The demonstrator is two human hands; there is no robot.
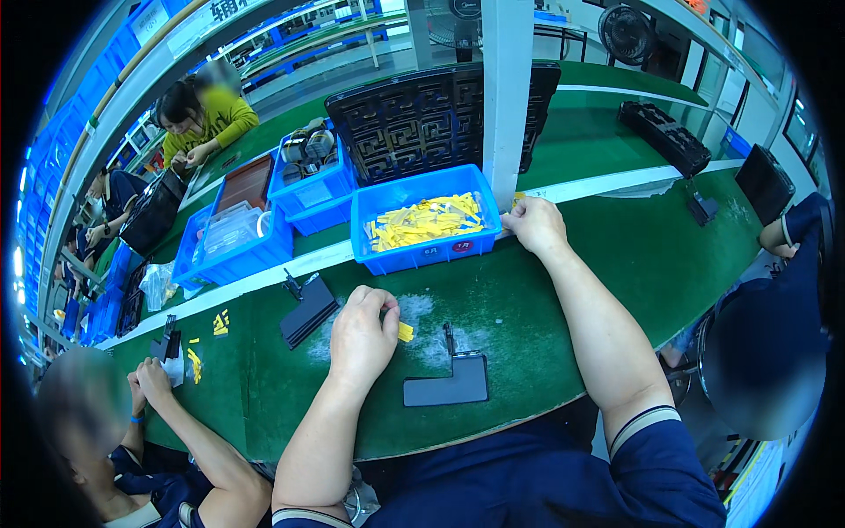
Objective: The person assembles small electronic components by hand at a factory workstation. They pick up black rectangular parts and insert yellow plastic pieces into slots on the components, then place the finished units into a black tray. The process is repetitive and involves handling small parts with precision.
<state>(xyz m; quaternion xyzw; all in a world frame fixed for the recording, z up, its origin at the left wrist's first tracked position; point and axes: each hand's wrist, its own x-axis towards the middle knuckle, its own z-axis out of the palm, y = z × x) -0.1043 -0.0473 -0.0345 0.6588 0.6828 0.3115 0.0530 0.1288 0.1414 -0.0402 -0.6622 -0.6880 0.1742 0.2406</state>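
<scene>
My left hand point(363, 336) is curled closed just above the green table. Several small yellow strips point(405, 332) show beside its thumb; whether they are held or lie on the table, I cannot tell. To the right of that hand lies a flat black L-shaped part point(451, 380) with a thin dark clip at its top. My right hand point(534, 225) reaches forward to the white post, fingers pinched together. A bit of yellow shows at its fingertips, but what it grips is hidden. Just left of it stands a blue bin point(424, 256) full of yellow strips.
A stack of black parts point(308, 313) lies left of my left hand. Blue bins point(233, 255) and a large black moulded tray point(414, 114) line the back. The white post point(508, 106) rises from the table. Co-workers sit at left and right; loose yellow strips point(194, 364) lie at left.
</scene>
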